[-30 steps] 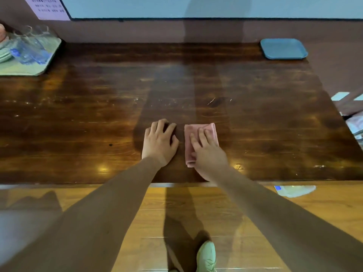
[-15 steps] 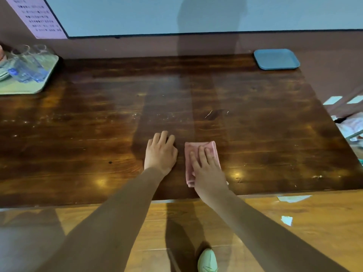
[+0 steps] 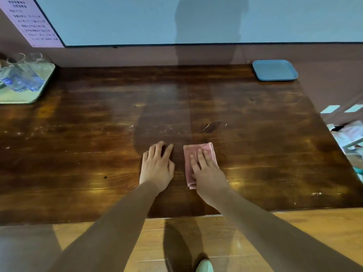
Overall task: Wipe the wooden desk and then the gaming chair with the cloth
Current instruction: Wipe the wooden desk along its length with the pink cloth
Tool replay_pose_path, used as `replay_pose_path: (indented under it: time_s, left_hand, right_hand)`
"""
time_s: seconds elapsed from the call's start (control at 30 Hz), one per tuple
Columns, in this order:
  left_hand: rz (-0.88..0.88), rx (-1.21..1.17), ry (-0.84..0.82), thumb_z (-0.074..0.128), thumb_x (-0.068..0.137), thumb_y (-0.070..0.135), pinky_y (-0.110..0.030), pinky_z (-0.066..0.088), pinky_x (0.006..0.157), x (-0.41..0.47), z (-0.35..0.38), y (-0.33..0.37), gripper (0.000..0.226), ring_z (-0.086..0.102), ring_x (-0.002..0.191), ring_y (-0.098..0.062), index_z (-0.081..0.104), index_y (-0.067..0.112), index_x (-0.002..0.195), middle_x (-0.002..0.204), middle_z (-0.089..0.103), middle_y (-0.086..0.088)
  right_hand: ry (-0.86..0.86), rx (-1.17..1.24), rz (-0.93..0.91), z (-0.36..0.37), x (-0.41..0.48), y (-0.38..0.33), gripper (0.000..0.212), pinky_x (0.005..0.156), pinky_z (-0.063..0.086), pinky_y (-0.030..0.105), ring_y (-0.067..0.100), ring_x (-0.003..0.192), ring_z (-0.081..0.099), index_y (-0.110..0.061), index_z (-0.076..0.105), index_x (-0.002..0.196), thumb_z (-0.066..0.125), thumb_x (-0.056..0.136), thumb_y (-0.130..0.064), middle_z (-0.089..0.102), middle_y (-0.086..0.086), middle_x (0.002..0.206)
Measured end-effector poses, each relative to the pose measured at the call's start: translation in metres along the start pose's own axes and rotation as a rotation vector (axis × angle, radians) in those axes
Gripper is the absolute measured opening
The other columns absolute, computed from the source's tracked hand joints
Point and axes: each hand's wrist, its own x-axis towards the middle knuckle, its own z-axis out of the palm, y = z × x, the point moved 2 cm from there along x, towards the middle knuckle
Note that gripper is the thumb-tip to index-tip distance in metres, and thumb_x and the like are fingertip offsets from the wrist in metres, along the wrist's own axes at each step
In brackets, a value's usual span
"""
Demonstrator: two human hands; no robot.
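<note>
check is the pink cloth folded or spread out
Folded: the pink cloth is a narrow pad, layered at its near edge, under the flat right hand.

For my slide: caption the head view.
Right hand presses folded pink cloth on dark wooden desk; left hand rests beside it.

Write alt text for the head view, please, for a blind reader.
A right hand presses a folded pink cloth on a wooden desk, the left hand flat beside it. A blue tray sits far right, a green tray of glasses far left.
</note>
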Motion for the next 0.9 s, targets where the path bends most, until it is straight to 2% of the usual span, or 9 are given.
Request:
replay_pose_path:
  time_s: [0.17,0.33,0.47,0.57,0.67,0.73,0.83,0.9]
  left_hand:
    - [-0.012,0.001,-0.009,0.032,0.103,0.041,-0.048,0.040,0.116,0.001,0.002,-0.002,0.054,0.039,0.141,-0.025,0.044,0.029,0.154,0.154,0.042,-0.004]
    - [-0.016,-0.001,0.003,0.036,0.103,0.040,-0.048,0.040,0.115,0.002,0.007,-0.004,0.050,0.040,0.139,-0.025,0.046,0.030,0.151,0.151,0.041,-0.002]
    - [-0.015,0.023,-0.016,0.034,0.102,0.039,-0.048,0.039,0.115,0.002,0.005,-0.003,0.054,0.040,0.138,-0.025,0.041,0.028,0.154,0.151,0.040,-0.004]
    - [-0.018,0.034,-0.044,0.032,0.102,0.038,-0.048,0.038,0.115,0.002,0.001,-0.001,0.059,0.040,0.140,-0.026,0.036,0.026,0.159,0.154,0.039,-0.006]
    - [-0.031,0.036,-0.065,0.034,0.102,0.037,-0.049,0.036,0.117,0.002,0.000,0.000,0.061,0.037,0.143,-0.028,0.035,0.026,0.161,0.160,0.036,-0.008]
    - [-0.032,0.028,-0.077,0.035,0.101,0.037,-0.050,0.036,0.117,0.004,0.000,-0.001,0.062,0.037,0.144,-0.029,0.037,0.027,0.161,0.161,0.036,-0.007]
    - [-0.026,0.017,-0.070,0.036,0.100,0.038,-0.050,0.038,0.116,0.003,0.001,-0.003,0.061,0.039,0.143,-0.028,0.039,0.028,0.160,0.160,0.038,-0.006]
    - [-0.027,-0.005,-0.054,0.038,0.101,0.038,-0.050,0.039,0.116,0.003,0.003,-0.004,0.059,0.039,0.143,-0.028,0.040,0.029,0.159,0.159,0.038,-0.005]
  right_hand:
    - [-0.016,0.019,0.003,-0.012,0.048,0.010,0.104,0.131,0.000,0.046,0.033,0.159,-0.020,-0.019,-0.016,0.165,0.055,0.101,-0.059,-0.023,0.011,0.172]
    - [-0.004,0.053,0.038,-0.036,0.108,0.015,0.091,0.132,0.001,0.052,0.036,0.159,-0.019,-0.016,-0.006,0.167,0.055,0.106,-0.045,-0.023,0.014,0.172]
    - [0.029,0.032,0.009,-0.036,0.095,0.011,0.089,0.131,-0.005,0.051,0.034,0.160,-0.016,-0.010,-0.004,0.167,0.053,0.107,-0.044,-0.016,0.015,0.174]
    - [0.023,0.032,-0.020,-0.022,0.057,0.005,0.098,0.130,-0.010,0.049,0.033,0.159,-0.019,-0.011,-0.012,0.166,0.052,0.105,-0.053,-0.021,0.015,0.172]
    - [-0.002,0.088,-0.041,-0.008,0.037,0.008,0.099,0.131,-0.009,0.047,0.030,0.157,-0.026,-0.016,-0.016,0.165,0.052,0.104,-0.054,-0.027,0.010,0.170]
    - [0.009,0.123,-0.055,-0.009,0.043,0.012,0.094,0.132,-0.006,0.047,0.029,0.158,-0.025,-0.019,-0.010,0.167,0.055,0.105,-0.050,-0.025,0.009,0.172]
    - [0.016,0.129,-0.062,-0.020,0.070,0.020,0.094,0.128,-0.008,0.041,0.028,0.159,-0.023,-0.021,-0.004,0.168,0.058,0.104,-0.050,-0.023,0.008,0.172]
    - [-0.020,0.128,-0.046,-0.032,0.100,0.025,0.094,0.131,-0.004,0.043,0.028,0.159,-0.023,-0.023,-0.003,0.168,0.060,0.103,-0.049,-0.023,0.007,0.173]
